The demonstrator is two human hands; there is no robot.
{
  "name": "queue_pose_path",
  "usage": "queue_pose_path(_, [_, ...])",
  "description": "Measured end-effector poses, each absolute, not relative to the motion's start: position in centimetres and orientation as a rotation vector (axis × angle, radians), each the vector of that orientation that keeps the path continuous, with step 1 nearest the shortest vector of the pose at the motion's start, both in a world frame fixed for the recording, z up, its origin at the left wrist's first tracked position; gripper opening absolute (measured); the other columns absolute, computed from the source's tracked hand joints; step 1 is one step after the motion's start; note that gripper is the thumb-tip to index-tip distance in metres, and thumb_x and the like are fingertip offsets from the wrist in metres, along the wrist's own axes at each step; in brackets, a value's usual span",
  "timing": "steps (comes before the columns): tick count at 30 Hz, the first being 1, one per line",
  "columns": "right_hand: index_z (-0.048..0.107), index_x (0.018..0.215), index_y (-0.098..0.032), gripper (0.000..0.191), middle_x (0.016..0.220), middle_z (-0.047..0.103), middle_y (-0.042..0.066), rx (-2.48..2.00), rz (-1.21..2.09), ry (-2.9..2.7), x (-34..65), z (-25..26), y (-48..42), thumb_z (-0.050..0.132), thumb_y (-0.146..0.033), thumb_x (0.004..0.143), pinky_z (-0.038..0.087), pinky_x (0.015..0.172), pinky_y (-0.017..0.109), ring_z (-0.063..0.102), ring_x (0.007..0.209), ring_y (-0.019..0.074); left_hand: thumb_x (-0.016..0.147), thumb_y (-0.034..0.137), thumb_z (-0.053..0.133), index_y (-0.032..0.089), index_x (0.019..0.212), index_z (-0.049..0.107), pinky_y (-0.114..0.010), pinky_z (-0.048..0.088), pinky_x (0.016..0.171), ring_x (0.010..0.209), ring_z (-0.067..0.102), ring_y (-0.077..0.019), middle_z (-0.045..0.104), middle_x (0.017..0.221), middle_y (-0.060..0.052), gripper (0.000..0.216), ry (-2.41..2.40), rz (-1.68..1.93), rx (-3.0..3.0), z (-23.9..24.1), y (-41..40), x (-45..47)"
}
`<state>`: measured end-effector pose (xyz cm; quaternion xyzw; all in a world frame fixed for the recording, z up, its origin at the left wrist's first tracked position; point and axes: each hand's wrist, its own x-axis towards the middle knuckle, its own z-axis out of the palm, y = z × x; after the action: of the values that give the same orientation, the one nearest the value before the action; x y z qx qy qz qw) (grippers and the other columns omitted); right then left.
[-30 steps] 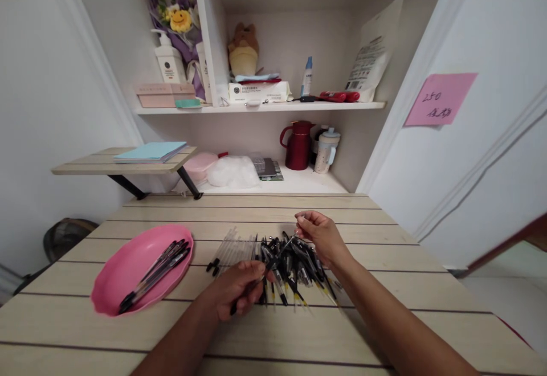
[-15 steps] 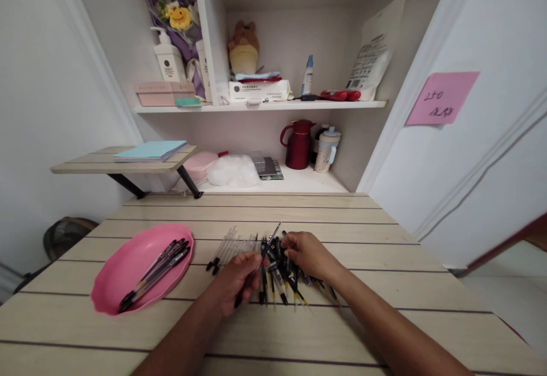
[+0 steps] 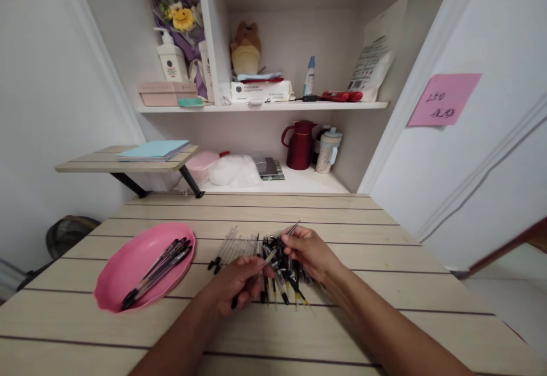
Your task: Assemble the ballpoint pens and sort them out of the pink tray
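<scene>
Table (image 3: pixel 384 307): striped wooden top, nearest to me; both forearms reach across it toward the middle.
Left hand (image 3: pixel 239 285): the nearer of the two, curled closed around a pen barrel (image 3: pixel 267 261); I read this as a firm hold.
Barrel axis: slanted, with the dark end poking out below the fist toward me and the clear end rising up and to the right, toward the other hand.
Right hand (image 3: pixel 305 250): just beyond and to the right of the left, thumb and fingertips pinched shut on a thin refill (image 3: pixel 294 228).
Refill axis: also slanted up and to the right, its free end pointing away from me. It lies roughly in line with the barrel but offset to the far right of it.
Gap: the barrel's clear end and the pinch are near each other, not touching as far as I can tell.
Pile (image 3: pixel 284 285): loose dark pen parts under and between both hands, tips fanning toward me.
Clear barrels (image 3: pixel 231 245): a row just left of the pile.
Pink tray (image 3: pixel 123 282): well to the left, holding several dark pens (image 3: pixel 156 273) lying side by side.
Shelf (image 3: pixel 265 106): far behind, with a red jug (image 3: pixel 299 145) beneath it.
</scene>
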<state>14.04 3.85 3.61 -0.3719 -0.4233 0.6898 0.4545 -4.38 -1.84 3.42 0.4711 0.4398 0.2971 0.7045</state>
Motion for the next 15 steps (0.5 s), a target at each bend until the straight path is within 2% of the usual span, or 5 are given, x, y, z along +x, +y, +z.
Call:
queue_pose_path(3, [0.056, 0.071, -0.015, 0.023, 0.051, 0.053, -0.004, -0.913, 1.622, -0.976, 16.1, 4.1, 5.3, 0.071, -0.027, 0.058, 0.033, 0.039, 0.014, 0.047, 0.044, 0.0047, 0.073, 0.050, 0.046, 0.013, 0.078, 0.057, -0.015, 0.015, 0.029, 0.026, 0.027, -0.0012, 0.045, 0.042, 0.006, 0.039, 0.998, 0.696, 1.012, 3.5, -1.7, -4.9])
queue_pose_path(7, [0.054, 0.073, -0.016, 0.017, 0.051, 0.053, -0.002, -1.062, 1.521, -1.124, 17.2, 3.9, 6.1, 0.060, -0.030, 0.068, 0.034, 0.039, 0.016, 0.049, 0.043, 0.0068, 0.069, 0.040, 0.052, 0.014, 0.075, 0.058, -0.015, 0.026, 0.035, 0.037, 0.038, -0.0040, 0.048, 0.052, 0.004, 0.028, 1.170, 0.834, 1.043, 3.0, -1.4, -4.8])
queue_pose_path(10, [0.051, 0.068, -0.016, 0.016, 0.043, 0.047, -0.005, -1.244, 1.433, -1.389, 16.1, 3.0, 5.7, 0.051, -0.032, 0.073, 0.028, 0.033, 0.017, 0.044, 0.035, 0.0069, 0.069, 0.035, 0.050, 0.015, 0.070, 0.058, -0.018, 0.032, 0.041, 0.041, 0.041, -0.0077, 0.044, 0.047, 0.005, 0.022, 1.381, 0.875, 1.183, 2.4, -1.0, -4.6])
queue_pose_path(13, [0.046, 0.058, -0.018, 0.020, 0.040, 0.041, -0.007, -1.304, 1.311, -1.651, 14.8, 2.1, 5.0, 0.048, -0.032, 0.073, 0.027, 0.033, 0.017, 0.039, 0.032, 0.0064, 0.069, 0.036, 0.049, 0.016, 0.061, 0.057, -0.021, 0.031, 0.046, 0.045, 0.042, -0.0100, 0.045, 0.047, 0.003, 0.023, 1.537, 0.874, 1.481, 2.2, -0.8, -4.6])
queue_pose_path(15, [0.041, 0.054, -0.018, 0.025, 0.039, 0.037, -0.008, -1.329, 1.243, -1.765, 14.3, 1.9, 4.6, 0.048, -0.033, 0.072, 0.027, 0.033, 0.017, 0.037, 0.032, 0.0061, 0.070, 0.035, 0.050, 0.016, 0.066, 0.060, -0.022, 0.030, 0.050, 0.050, 0.045, -0.0117, 0.049, 0.050, 0.002, 0.022, 1.644, 0.851, 1.681, 2.1, -0.7, -4.8])
